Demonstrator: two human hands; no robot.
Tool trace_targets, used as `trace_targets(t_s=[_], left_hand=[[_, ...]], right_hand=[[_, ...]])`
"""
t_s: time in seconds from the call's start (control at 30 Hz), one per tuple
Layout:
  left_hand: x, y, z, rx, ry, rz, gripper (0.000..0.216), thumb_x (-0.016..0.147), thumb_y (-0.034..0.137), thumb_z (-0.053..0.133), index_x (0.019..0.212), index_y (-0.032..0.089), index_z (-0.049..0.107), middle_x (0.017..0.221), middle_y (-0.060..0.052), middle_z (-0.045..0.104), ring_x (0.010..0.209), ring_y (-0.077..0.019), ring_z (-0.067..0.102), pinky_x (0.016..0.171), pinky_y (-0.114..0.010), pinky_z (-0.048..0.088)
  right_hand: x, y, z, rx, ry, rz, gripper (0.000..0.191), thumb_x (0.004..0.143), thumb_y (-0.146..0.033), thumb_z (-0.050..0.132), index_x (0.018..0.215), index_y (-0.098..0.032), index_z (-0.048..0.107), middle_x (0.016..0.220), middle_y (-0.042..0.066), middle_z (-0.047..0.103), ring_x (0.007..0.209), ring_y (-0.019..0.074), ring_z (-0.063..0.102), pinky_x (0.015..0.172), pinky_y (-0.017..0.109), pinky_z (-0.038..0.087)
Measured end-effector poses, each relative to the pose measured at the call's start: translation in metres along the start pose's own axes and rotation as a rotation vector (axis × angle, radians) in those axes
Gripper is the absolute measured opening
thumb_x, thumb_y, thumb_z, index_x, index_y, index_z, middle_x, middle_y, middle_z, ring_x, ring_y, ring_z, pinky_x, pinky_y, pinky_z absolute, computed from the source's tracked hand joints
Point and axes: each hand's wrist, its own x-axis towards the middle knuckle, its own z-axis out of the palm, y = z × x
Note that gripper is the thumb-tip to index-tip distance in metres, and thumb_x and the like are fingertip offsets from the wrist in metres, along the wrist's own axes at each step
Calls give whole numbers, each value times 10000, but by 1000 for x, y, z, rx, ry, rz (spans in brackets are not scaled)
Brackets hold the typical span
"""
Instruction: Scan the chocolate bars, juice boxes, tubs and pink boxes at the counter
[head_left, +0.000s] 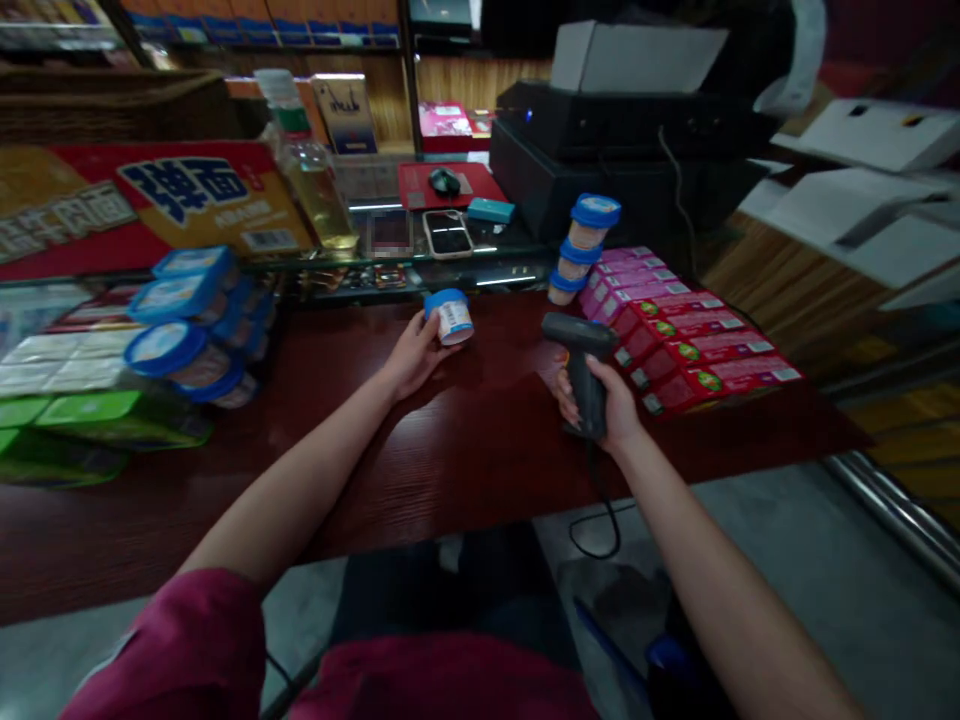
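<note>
My left hand (415,357) is closed round a small tub (454,318) with a blue lid, near the middle of the dark red table (450,440). The tub tilts a little, and a barcode label shows on its side. In my right hand (611,405) is a dark grey barcode scanner (585,375), its head pointing left toward the tub. A black cable hangs from the scanner's grip over the table's front edge. Behind the scanner stands a stack of similar blue-lidded tubs (577,250), beside rows of red and pink boxes (697,345).
At the left are more blue-lidded tubs (169,350) and green packs (112,420). A red carton (187,200) and a glass bottle (315,180) stand behind them. On the glass counter lie a phone (448,234) and a mouse (444,181). A black machine (600,160) stands at the back right.
</note>
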Motion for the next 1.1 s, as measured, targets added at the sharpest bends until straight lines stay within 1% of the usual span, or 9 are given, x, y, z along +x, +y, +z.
trace_targets(t_s=[0.1, 0.2, 0.3, 0.4, 0.5, 0.63, 0.93, 1.0, 1.1], left_hand=[[-31, 36, -51, -41, 35, -17, 299, 1018, 404, 670, 1204, 169, 687, 1280, -137, 758, 1191, -236, 743, 1143, -411, 545], [-49, 58, -90, -33, 74, 50, 337, 1022, 434, 662, 1227, 168, 698, 1311, -139, 753, 1233, -261, 730, 1180, -453, 524], [-53, 67, -114, 36, 141, 177, 377, 975, 458, 731, 1269, 228, 682, 1341, -97, 741, 1276, -263, 705, 1163, -478, 537], [-47, 67, -126, 106, 255, 304, 506, 907, 429, 815, 1366, 317, 634, 1377, -44, 714, 1297, -260, 685, 1128, -476, 559], [-38, 62, -130, 161, 317, 389, 622, 865, 463, 854, 1422, 352, 600, 1377, -45, 699, 1302, -289, 678, 1091, -479, 580], [-34, 57, -133, 240, 312, 430, 694, 838, 551, 859, 1442, 347, 582, 1365, -71, 690, 1299, -325, 675, 1055, -496, 599], [-23, 48, -144, 428, 360, 525, 599, 921, 603, 753, 1427, 343, 564, 1252, -75, 705, 1163, -277, 719, 951, -482, 635], [-26, 49, -141, 500, 384, 588, 615, 903, 607, 770, 1403, 313, 567, 1210, -77, 709, 1103, -258, 730, 943, -444, 631], [-45, 62, -128, 679, 445, 781, 620, 836, 563, 854, 1321, 281, 591, 1216, -72, 703, 1102, -239, 716, 979, -400, 602]], right_hand=[[23, 13, 37, 43, -146, 45, 423, 865, -567, 684, 1073, -201, 639, 664, -47, 540, 421, 93, 399, 321, 206, 325], [55, 35, 91, 58, -332, 135, 399, 896, -550, 655, 1075, -193, 639, 666, -50, 540, 425, 94, 418, 327, 196, 350], [81, 61, 142, 62, -436, 189, 392, 901, -547, 672, 1065, -193, 627, 664, -57, 541, 416, 95, 435, 317, 201, 360], [92, 83, 174, 83, -416, 156, 416, 868, -555, 726, 1049, -194, 626, 663, -63, 552, 419, 91, 451, 311, 207, 368], [92, 96, 183, 61, -368, 138, 414, 848, -538, 762, 1036, -195, 629, 665, -66, 568, 425, 87, 466, 321, 213, 392], [91, 98, 179, 43, -355, 156, 431, 848, -563, 766, 1027, -197, 626, 656, -75, 558, 421, 76, 450, 320, 206, 369], [89, 99, 181, -22, -352, 129, 428, 855, -572, 778, 992, -191, 640, 653, -70, 553, 408, 73, 455, 322, 215, 373], [89, 97, 179, -1, -355, 129, 442, 849, -583, 778, 1011, -196, 640, 653, -71, 553, 408, 75, 450, 326, 214, 370], [90, 94, 173, 43, -354, 146, 463, 818, -592, 792, 1023, -206, 642, 642, -74, 552, 406, 81, 446, 323, 211, 362]])
